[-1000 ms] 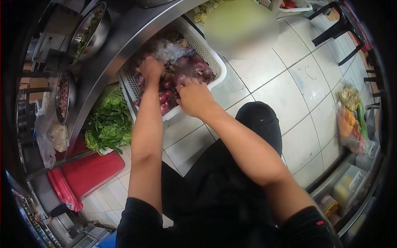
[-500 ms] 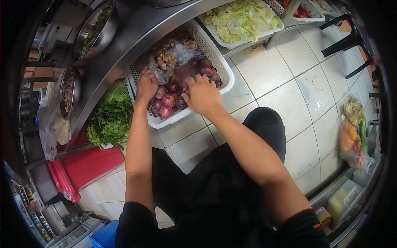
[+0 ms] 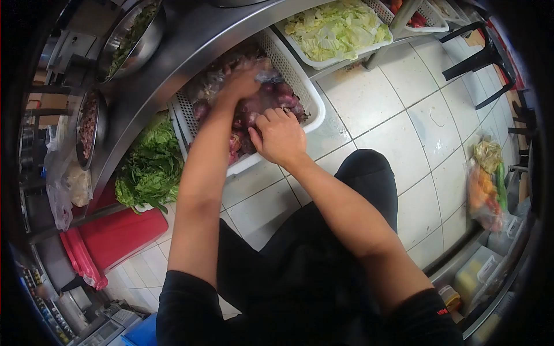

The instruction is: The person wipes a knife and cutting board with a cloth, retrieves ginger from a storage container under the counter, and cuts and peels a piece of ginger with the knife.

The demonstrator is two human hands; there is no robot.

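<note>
A white perforated basket (image 3: 316, 109) under the steel counter holds purple-red onions (image 3: 285, 95) and a clear plastic bag (image 3: 205, 85). My left hand (image 3: 245, 81) is blurred by motion over the back of the basket, beside the bag; its fingers cannot be made out, nor whether they hold anything. Resting against the onions near the basket's front rim is my right hand (image 3: 280, 135), back upward, with the fingers bent and close together and the thumb apart. What lies beneath its fingertips is hidden.
Cut cabbage (image 3: 334, 29) fills another white basket. Green leaves (image 3: 151, 164) lie left of the onions, above a red bin (image 3: 118, 239). Metal bowls (image 3: 135, 43) stand on the steel counter (image 3: 173, 63). A black stool (image 3: 479, 60) and bagged vegetables (image 3: 486, 184) are at right.
My left hand has moved from the basket's left side rightward and farther back, across the plastic bag. My right hand stays near the front onions, shifted slightly. The view has moved a little.
</note>
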